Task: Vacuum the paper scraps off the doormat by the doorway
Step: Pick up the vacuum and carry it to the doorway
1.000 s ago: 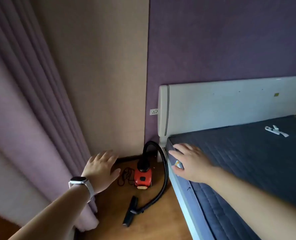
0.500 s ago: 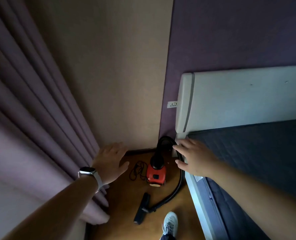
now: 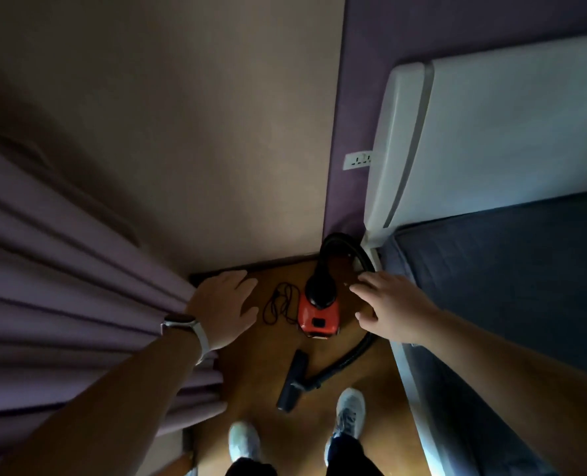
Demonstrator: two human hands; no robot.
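A small red vacuum cleaner (image 3: 319,316) stands on the wooden floor in the corner between the curtain and the bed. Its black hose (image 3: 343,362) loops up behind it and down to a black floor nozzle (image 3: 292,381) lying in front of my feet. A thin black power cord (image 3: 280,304) lies coiled to its left. My left hand (image 3: 226,305), a watch on its wrist, hovers above the floor left of the vacuum, fingers straight and empty. My right hand (image 3: 388,307) hovers just right of the vacuum, fingers spread, holding nothing. No doormat or paper scraps are in view.
A purple curtain (image 3: 79,304) hangs close on the left. A bed with a dark blue mattress (image 3: 508,286) and white headboard (image 3: 491,132) fills the right. A wall socket (image 3: 357,160) sits beside the headboard. My two white shoes (image 3: 350,412) stand on the narrow floor strip.
I have stepped closer and my view has tilted down, so my shoes now show. Both hands have moved in and lowered towards the vacuum; the right hand left the bed edge.
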